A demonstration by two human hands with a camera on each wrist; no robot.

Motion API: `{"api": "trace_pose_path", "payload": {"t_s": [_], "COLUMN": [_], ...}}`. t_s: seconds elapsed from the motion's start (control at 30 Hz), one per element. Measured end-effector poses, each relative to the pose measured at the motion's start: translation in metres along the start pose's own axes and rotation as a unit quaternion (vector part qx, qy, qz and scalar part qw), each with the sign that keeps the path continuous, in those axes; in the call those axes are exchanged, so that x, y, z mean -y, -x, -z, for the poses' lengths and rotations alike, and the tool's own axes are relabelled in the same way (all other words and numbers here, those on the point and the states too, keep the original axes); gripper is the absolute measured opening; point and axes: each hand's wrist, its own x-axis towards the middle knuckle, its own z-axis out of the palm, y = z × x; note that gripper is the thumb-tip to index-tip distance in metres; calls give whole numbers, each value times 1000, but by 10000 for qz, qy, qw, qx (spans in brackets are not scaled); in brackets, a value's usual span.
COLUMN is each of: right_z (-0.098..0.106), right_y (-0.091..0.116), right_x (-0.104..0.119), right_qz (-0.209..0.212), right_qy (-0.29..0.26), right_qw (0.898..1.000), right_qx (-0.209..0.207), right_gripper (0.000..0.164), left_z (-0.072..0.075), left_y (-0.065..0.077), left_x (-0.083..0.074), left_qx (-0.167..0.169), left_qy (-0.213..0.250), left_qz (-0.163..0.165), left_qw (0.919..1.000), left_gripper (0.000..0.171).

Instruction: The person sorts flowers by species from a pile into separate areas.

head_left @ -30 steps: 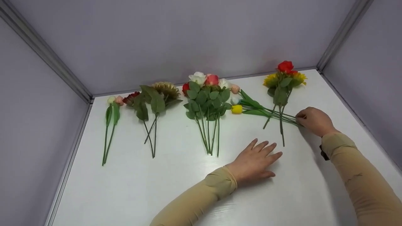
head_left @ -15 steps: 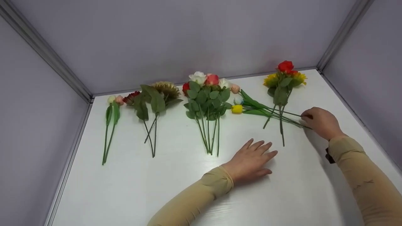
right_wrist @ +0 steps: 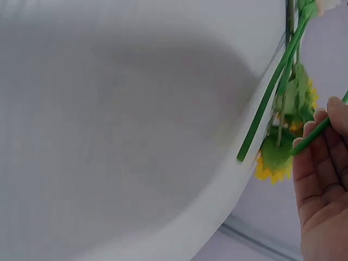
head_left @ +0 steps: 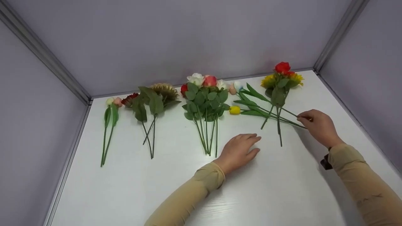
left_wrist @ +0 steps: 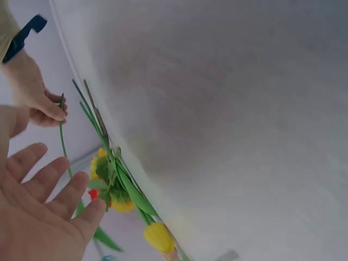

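Head view shows a white-and-blue tulip (head_left: 257,94) slanting across the back right part of the white table (head_left: 132,188), its long axis running from the right hand (head_left: 320,126) toward the rear wall (head_left: 188,37) and leftward, bloom at the far end and bare stem end toward the person. The right hand pinches that stem end in a narrow grip between thumb and fingers; the left hand (head_left: 237,151) holds nothing, its fingers extended near the middle of the table. A yellow tulip (head_left: 235,110) and a peach tulip (head_left: 232,89) lie with blooms to the left, their stems leading toward the right hand and crossing those of the yellow and red flower bunch (head_left: 278,95), which points its blooms at the rear wall. Just left of the tulip blooms is the rose group (head_left: 205,100), and farther left, seen only from the head, are the brownish flowers (head_left: 155,102) and a pair of pale tulips (head_left: 111,116). Left wrist view reveals what the head camera hides: the left palm turned to the lens with fingers apart, and the pinched stem standing clear of the other green stems. Right wrist view alone gives the cut end of the held stem, jutting past the fingertips with the thumb laid along it; the bloom itself lies beyond that frame.
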Motion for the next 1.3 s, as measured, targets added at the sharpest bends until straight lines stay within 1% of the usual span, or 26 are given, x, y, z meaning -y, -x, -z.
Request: {"api": "trace_pose_path", "payload": {"t_s": [0.03,0.07,0.1,0.13,0.17,0.2,0.27,0.3,0.37,0.4,0.47,0.53,0.57,0.67,0.8,0.9,1.0,1.07,1.17,1.23,1.3], "right_z": [-6,-12,-18,-25,-32,-40,-56,-64,-82,-90,-107,-120,-127,-143,-158,-165,-169,-172,-175,-176,-177], "right_y": [0,1,1,1,2,2,3,3,5,6,9,12,13,16,18,20,22,23,24,24,24], "right_x": [7,14,23,32,41,51,71,81,102,113,132,151,159,179,197,204,210,213,217,219,221], "right_qz": [-50,-113,-184,-276,-372,-461,-613,-681,-785,-816,-843,-878,-875,-837,-773,-822,-913,-959,-972,-938,-846], "right_qy": [-121,-289,-477,-669,-898,-1140,-1662,-1897,-2328,-2498,-2754,-2978,-3049,-3258,-3342,-3383,-3475,-3529,-3563,-3571,-3589], "right_qw": [9999,9995,9987,9973,9950,9919,9831,9779,9668,9618,9536,9457,9432,9359,9339,9322,9276,9249,9235,9233,9230], "right_qx": [-4,28,75,139,220,304,468,551,706,766,883,961,988,1048,1013,986,1021,1042,1039,1058,1098], "right_gripper": [27,28,30,32,34,35,36,36,34,32,29,26,25,24,19,16,18,19,18,16,16], "left_z": [3,6,9,13,16,20,28,32,40,45,53,60,64,71,76,75,73,72,71,71,71], "left_y": [0,0,0,1,1,1,2,3,6,8,12,16,18,25,34,37,39,41,43,44,46], "left_x": [4,7,11,15,19,24,32,36,45,49,56,62,64,71,78,81,81,82,83,84,87], "left_qx": [-138,-282,-442,-612,-787,-976,-1348,-1513,-1796,-1925,-2128,-2320,-2419,-2681,-2928,-2955,-2899,-2870,-2845,-2835,-2818], "left_qy": [421,891,1397,1878,2363,2803,3555,3826,4227,4349,4519,4631,4681,4766,4895,5079,5241,5307,5343,5326,5275], "left_qz": [225,466,725,977,1210,1414,1728,1841,2011,2056,2152,2179,2161,2109,2063,2055,2087,2113,2136,2158,2185], "left_qw": [9988,9945,9865,9754,9609,9444,9086,8927,8652,8553,8392,8272,8220,8103,7951,7826,7731,7690,7668,7677,7711], "left_gripper": [40,39,37,36,35,35,34,34,36,37,41,44,44,41,35,35,36,37,37,37,36]}}
